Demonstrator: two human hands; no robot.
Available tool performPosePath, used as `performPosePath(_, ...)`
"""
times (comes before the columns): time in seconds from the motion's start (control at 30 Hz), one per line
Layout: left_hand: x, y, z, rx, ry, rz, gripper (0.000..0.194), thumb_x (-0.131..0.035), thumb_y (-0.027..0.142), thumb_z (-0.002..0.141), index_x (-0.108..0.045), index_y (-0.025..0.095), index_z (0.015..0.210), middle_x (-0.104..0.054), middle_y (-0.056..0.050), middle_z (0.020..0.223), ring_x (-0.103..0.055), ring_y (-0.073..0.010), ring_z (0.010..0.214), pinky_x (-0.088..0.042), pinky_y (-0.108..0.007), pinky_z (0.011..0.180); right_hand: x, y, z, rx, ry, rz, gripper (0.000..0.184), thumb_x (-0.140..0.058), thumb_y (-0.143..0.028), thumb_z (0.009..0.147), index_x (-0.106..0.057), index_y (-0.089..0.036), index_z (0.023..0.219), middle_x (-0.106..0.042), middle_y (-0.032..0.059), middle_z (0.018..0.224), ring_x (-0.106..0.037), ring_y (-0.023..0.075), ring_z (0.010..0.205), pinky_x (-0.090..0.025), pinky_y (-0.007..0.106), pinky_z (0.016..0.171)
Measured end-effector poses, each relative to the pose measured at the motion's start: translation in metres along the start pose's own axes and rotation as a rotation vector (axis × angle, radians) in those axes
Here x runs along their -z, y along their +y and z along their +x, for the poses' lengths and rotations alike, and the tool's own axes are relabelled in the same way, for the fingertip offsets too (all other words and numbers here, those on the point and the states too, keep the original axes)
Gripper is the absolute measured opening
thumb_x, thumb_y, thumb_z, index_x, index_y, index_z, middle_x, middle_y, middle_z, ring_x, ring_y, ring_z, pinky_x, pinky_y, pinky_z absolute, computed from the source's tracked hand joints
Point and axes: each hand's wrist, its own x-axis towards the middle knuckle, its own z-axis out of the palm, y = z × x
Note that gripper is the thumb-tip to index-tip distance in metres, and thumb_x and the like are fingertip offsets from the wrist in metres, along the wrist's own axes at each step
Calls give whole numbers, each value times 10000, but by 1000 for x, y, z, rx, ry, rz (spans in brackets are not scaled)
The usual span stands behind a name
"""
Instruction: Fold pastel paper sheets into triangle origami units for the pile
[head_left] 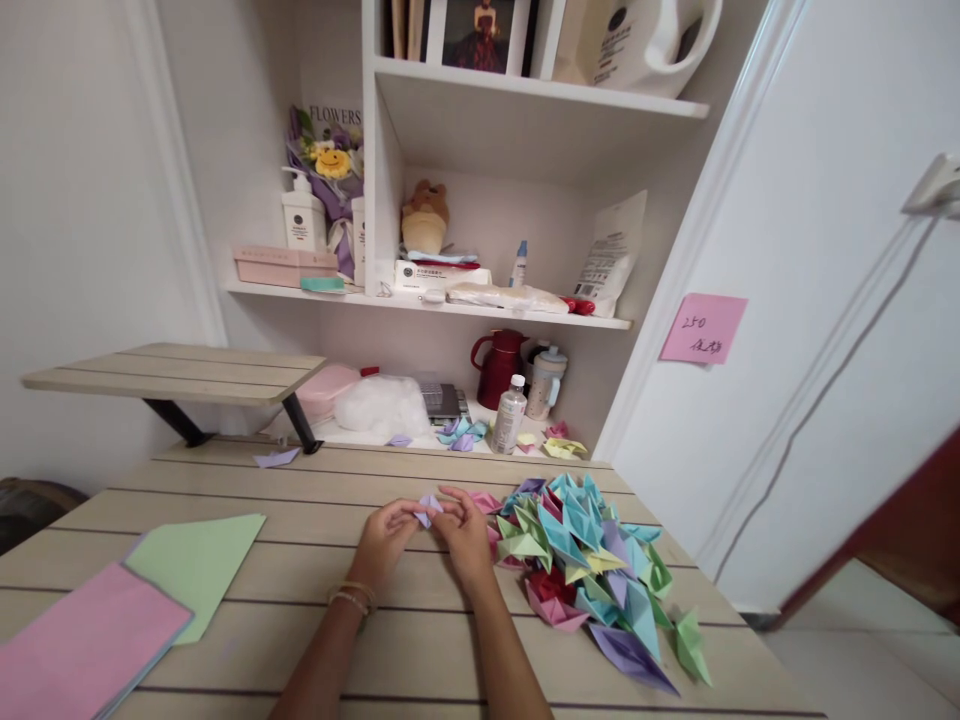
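Note:
Between my hands, over the middle of the slatted table (292, 560), is a small folded piece of lilac paper (429, 507). The fingers of my left hand (391, 528) pinch its left side. My right hand (460, 525) grips its right side with the thumb and fingers, its index finger raised a little over the paper. Close by on the right lies a heap of folded paper boats (581, 545) in blue, green, pink, yellow and purple. The underside of the lilac paper is hidden by my fingers.
Pink (90, 640) and green paper sheets (202, 565) lie at the left. A small raised stand (180, 372) is at the back left, with a lilac paper boat (276, 458) near its legs. Behind the table, a bottle (509, 415) and red jug (499, 370) stand in the shelf unit.

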Motion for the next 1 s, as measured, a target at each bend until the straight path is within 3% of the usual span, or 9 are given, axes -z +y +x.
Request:
performPosePath(0.13, 0, -2, 3, 17, 33, -49, 277, -653, 312, 630, -619, 151, 852, -693, -77, 789, -638, -193, 730, -498, -306, 706, 1, 1, 0, 58, -51, -132, 312, -676, -282, 623, -635, -148, 901, -678, 60, 776, -620, 169, 666, -490, 260, 605)
performPosePath(0.33, 0, -3, 3, -27, -40, 85, 249, -629, 341, 650, -669, 131, 777, -700, -74, 753, -638, -200, 722, -498, -307, 711, 3, 1, 0, 132, -27, -317, 192, -629, -303, 675, -673, -145, 775, -690, 62, 703, -629, 182, 622, -498, 274, 589)
performPosePath(0.43, 2, -6, 3, -59, -18, 136, 242, -619, 349, 658, -680, 138, 761, -702, -68, 742, -638, -202, 723, -498, -296, 695, 3, -1, -1, 184, -21, -386, 157, -632, -290, 671, -681, -157, 739, -694, 57, 705, -635, 190, 647, -501, 287, 628)
performPosePath(0.77, 3, -7, 5, -110, 61, 236, 196, -624, 336, 651, -694, 157, 689, -695, -59, 678, -625, -202, 670, -478, -270, 633, 2, -2, -2, 352, 115, -642, 70, -630, -216, 627, -692, -184, 627, -638, 49, 739, -588, 181, 720, -465, 284, 664)
performPosePath(1.0, 1, -9, 3, -92, 72, 170, 166, -620, 321, 655, -667, 163, 670, -683, -49, 650, -625, -193, 662, -471, -257, 618, 2, -2, -3, 282, 100, -583, 62, -629, -182, 614, -677, -177, 575, -603, 44, 756, -564, 148, 646, -448, 249, 586)
